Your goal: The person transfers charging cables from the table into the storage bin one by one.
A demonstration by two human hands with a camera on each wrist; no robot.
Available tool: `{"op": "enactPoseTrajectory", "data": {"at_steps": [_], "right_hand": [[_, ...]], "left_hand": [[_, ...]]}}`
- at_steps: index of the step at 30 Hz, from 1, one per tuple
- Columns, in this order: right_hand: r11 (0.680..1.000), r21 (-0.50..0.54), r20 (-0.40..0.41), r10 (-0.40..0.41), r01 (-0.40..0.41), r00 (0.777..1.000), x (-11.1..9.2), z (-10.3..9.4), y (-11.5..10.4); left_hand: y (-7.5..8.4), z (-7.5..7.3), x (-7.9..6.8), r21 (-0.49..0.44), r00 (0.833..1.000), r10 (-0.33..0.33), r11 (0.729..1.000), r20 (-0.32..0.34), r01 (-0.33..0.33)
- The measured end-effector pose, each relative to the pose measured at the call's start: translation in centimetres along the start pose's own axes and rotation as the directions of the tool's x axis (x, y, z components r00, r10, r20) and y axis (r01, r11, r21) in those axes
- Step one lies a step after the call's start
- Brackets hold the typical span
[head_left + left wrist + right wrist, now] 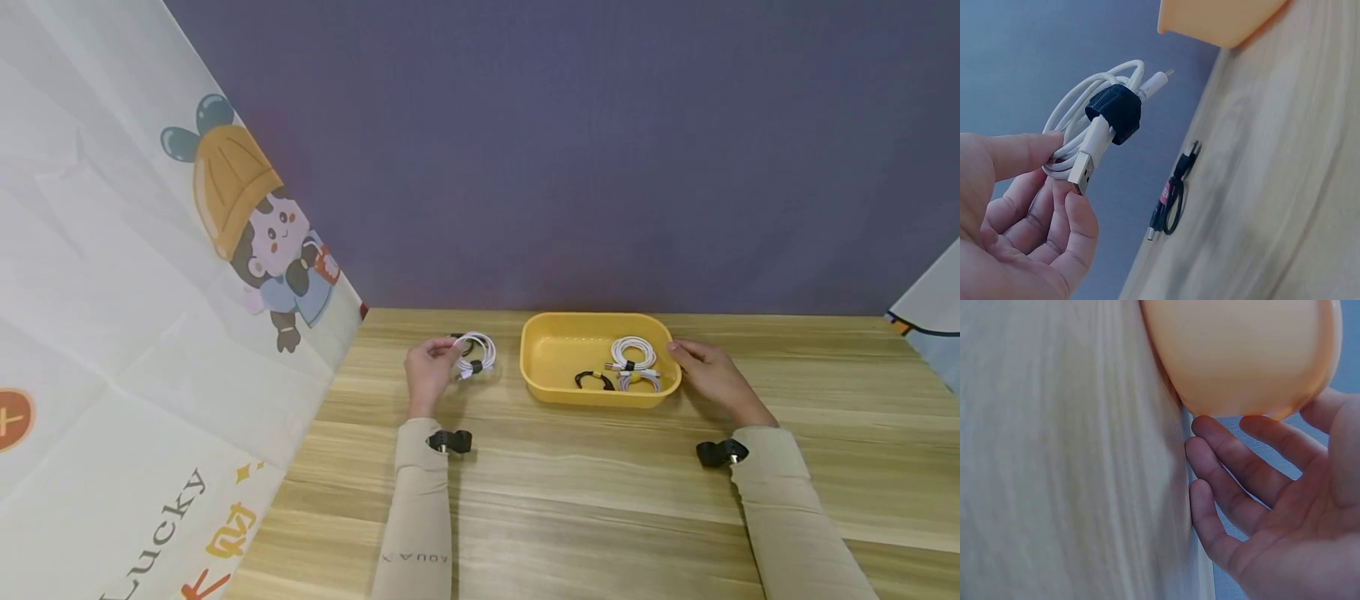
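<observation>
I read the risk as twofold: the white cable (1099,134), pinched only at its coil's edge by the left hand (430,371), could slip if that pinch slackens; the right hand (712,375), its thumb and fingers gripping the end of the yellow tray (588,399), could tip it by pressing down. The white cable lies at the left hand's tips, the tray beyond it to the right.

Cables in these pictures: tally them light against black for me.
Light: 3, a white cable in the left hand, a white coil and a greyish coil in the tub
Black: 2, a dark loop in the tub, a dark cable on the table
Total: 5
</observation>
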State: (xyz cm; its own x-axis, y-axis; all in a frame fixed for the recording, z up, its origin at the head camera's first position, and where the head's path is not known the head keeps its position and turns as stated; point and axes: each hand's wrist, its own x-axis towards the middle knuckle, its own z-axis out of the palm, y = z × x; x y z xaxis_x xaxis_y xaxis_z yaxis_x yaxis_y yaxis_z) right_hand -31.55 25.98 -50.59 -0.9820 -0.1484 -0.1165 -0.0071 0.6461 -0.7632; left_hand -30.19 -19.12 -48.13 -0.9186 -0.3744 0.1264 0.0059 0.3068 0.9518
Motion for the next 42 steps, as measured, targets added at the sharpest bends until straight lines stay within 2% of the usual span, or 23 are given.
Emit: {"op": "enactPoseTrajectory", "data": {"at_steps": [13,34,42], "right_hand": [[1.000,-0.002,0.002,0.004,-0.004,1.000,-0.1,0.0,0.0],[1.000,0.005,-0.006,-0.017,0.017,1.000,-0.1,-0.1,0.0],[1.000,0.010,-0.008,-0.021,0.021,1.000,-0.2,-0.1,0.1]], "left_hand": [[1.3,0.2,-0.4,-0.019,1.000,-0.027,0.999,-0.001,0.027],[1.9,1.7,-0.6,-0.095,0.998,0.040,0.994,-0.057,-0.046],[2.2,2.4,-1.0,-0.094,0.999,0.020,0.995,-0.038,-0.023]]}}
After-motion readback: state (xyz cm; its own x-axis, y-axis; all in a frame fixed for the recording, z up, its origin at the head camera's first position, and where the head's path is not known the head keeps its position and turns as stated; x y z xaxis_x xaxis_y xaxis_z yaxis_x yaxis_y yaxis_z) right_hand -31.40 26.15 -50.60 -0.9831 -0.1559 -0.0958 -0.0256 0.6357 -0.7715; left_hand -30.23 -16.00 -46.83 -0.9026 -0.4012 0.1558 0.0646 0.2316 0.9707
